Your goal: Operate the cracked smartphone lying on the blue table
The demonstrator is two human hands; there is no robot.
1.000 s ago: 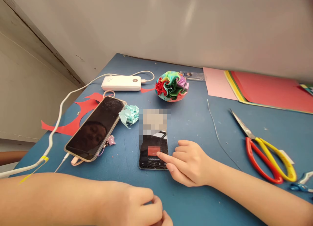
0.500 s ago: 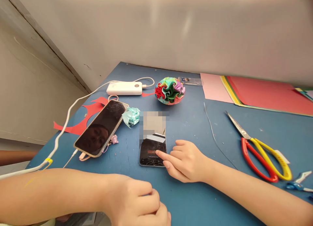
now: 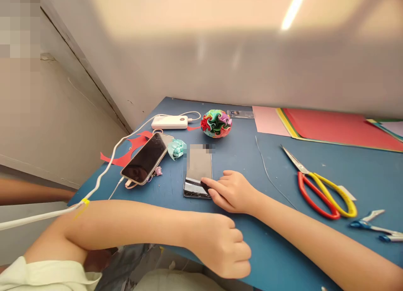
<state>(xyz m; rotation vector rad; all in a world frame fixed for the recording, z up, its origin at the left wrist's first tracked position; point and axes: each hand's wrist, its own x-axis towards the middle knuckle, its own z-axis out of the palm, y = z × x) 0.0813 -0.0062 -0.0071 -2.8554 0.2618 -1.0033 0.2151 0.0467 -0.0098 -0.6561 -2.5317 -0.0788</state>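
A: Surface?
B: Blue desk (image 3: 239, 157) against a pale wall.

A: Clutter?
B: Big phone (image 3: 147, 158) and power bank (image 3: 170, 122) at 10 o'clock, paper ball (image 3: 216, 123) at 12, scissors (image 3: 317, 183) at 3.

A: Grip?
B: Right hand (image 3: 233, 192): index out, tip on the small phone (image 3: 198, 175) at desk centre, other fingers curled. Left hand (image 3: 220, 245): loose fist at the near edge, holding nothing visible.

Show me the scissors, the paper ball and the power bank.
scissors (image 3: 317, 186), head view, where the red and yellow handles meet
paper ball (image 3: 216, 123), head view, middle of its swirls
power bank (image 3: 169, 122), head view, white top face
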